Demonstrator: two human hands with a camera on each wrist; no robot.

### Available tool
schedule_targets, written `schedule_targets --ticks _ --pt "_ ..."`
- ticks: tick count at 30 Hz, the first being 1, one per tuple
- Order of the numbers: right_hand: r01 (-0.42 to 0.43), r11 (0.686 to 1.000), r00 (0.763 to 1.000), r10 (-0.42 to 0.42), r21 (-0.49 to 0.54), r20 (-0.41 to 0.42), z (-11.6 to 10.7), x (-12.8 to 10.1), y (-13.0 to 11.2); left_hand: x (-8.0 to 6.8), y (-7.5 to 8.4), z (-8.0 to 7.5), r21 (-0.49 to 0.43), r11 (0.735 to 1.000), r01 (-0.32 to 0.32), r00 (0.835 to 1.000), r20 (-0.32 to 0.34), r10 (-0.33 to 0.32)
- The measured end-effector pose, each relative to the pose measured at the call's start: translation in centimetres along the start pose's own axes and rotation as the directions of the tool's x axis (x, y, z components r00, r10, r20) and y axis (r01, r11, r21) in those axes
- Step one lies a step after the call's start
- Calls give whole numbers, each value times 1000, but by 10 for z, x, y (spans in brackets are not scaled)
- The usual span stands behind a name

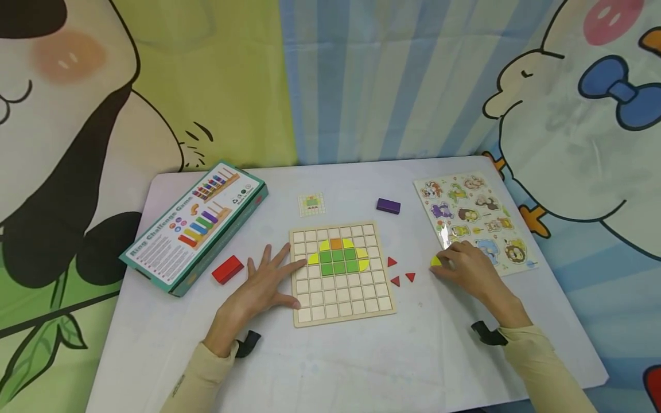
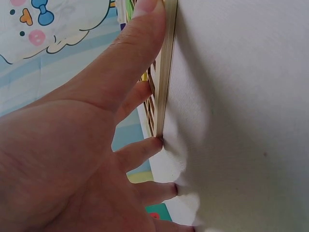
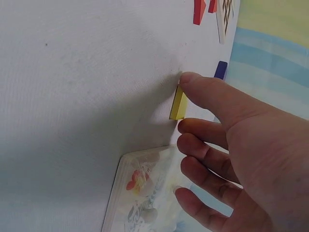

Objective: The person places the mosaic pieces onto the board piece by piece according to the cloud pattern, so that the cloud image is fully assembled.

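Left hand (image 1: 260,287): lies flat on the tabletop (image 1: 361,355), fingers (image 2: 145,150) spread and straight, tips touching the left edge of the grid board (image 1: 341,274). The left wrist view shows the thumb along the board's rim. The hold looks meant to keep the board from sliding.

Grid board: wooden tray of square cells, centre of the tabletop. A block of green squares (image 1: 338,263) fills its middle, with an orange square above and yellow pieces at the top and both sides of the green.

Right hand (image 1: 467,267): rests on the tabletop just left of the animal puzzle (image 1: 472,221), fingers loosely curled. The thumb tip presses a small yellow piece (image 3: 178,103), which lies flat on the tabletop; whether another finger pinches it from the far side cannot be told. The piece sits well right of the board, beside the puzzle's lower left corner.

Three red triangles (image 1: 401,274): loose on the tabletop between board and right hand.

Pattern card (image 1: 311,204): small, just beyond the board, placed where it can be read while filling cells.

Purple block (image 1: 388,205): right of the card.

Red block (image 1: 227,269): left of the left hand, next to the game box (image 1: 196,226), which lies slantwise at the table's left.
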State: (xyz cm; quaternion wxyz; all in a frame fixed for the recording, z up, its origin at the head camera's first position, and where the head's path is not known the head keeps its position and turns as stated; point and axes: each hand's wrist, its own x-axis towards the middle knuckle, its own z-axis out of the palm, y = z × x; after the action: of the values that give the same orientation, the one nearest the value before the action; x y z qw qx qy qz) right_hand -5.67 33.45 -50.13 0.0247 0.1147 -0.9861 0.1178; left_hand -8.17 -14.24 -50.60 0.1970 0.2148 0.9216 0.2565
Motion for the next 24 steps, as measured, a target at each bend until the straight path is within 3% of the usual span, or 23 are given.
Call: schedule_targets --ticks 12,24 --pt "-74 996 997 73 -53 -8 -1 -2 -4 1 0 0 -15 1000 11 1000 7 -11" --pt "-74 996 997 73 -49 -28 4 -1 -6 1 0 0 -8 1000 7 1000 3 -7"
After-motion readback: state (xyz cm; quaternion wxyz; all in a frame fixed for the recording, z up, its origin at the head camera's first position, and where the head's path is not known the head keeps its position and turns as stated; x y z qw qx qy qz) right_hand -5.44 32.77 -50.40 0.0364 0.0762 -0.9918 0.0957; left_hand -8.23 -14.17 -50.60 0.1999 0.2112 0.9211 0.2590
